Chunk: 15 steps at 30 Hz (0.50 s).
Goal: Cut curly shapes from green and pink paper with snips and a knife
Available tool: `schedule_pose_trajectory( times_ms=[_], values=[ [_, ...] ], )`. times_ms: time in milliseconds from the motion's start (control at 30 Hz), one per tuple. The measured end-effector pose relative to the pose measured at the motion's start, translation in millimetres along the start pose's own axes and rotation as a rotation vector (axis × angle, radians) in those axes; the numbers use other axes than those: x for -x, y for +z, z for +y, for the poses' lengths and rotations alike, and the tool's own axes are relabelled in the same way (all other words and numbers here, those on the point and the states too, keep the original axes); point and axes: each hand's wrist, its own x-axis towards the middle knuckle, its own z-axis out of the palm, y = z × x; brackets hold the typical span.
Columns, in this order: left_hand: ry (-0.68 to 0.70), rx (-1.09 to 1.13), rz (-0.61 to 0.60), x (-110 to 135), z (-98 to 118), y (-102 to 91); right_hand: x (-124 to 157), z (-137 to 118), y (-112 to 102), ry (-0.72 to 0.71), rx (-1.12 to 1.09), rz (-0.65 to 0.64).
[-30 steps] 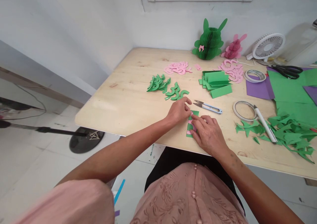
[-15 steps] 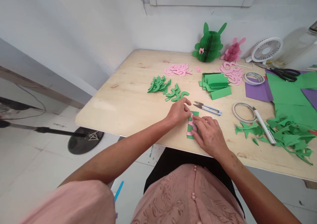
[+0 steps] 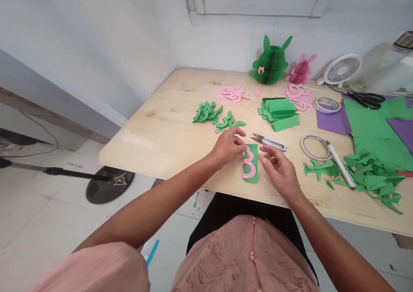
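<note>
A green paper strip (image 3: 253, 171) lies near the table's front edge with a pink curved cut-out (image 3: 249, 162) on top of it. My left hand (image 3: 227, 146) sits at the strip's upper left corner, its fingers curled and its fingertips touching the edge of the pink piece. My right hand (image 3: 281, 171) hovers just right of the strip with its fingers apart and nothing in it. Small thread snips (image 3: 269, 141) lie just beyond the strip.
On the wooden table (image 3: 167, 133) are green curved cut-outs (image 3: 214, 115), pink cut-outs (image 3: 231, 93), a stack of green strips (image 3: 280, 111), two tape rolls (image 3: 311, 148), a white pen (image 3: 340, 165), green scraps (image 3: 371, 176), paper sheets, black scissors (image 3: 368, 98), a fan (image 3: 342, 70) and two paper rabbits (image 3: 272, 60).
My right hand has lifted off the strip and moved right, uncovering the pink cut-out. My left hand stays at the strip's corner. The camera has tilted up a little.
</note>
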Motion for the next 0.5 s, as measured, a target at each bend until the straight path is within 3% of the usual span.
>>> schedule_pose_trajectory(
  times_ms=[267,500],
  values=[
    [0.026,0.098,-0.028,7.3,6.1,-1.3,-10.5,-16.1,4.7,0.359,-0.470,-0.105],
    [0.036,0.150,-0.062,9.5,8.9,0.1,-16.8,-24.5,4.3,0.446,-0.593,-0.228]
  ],
)
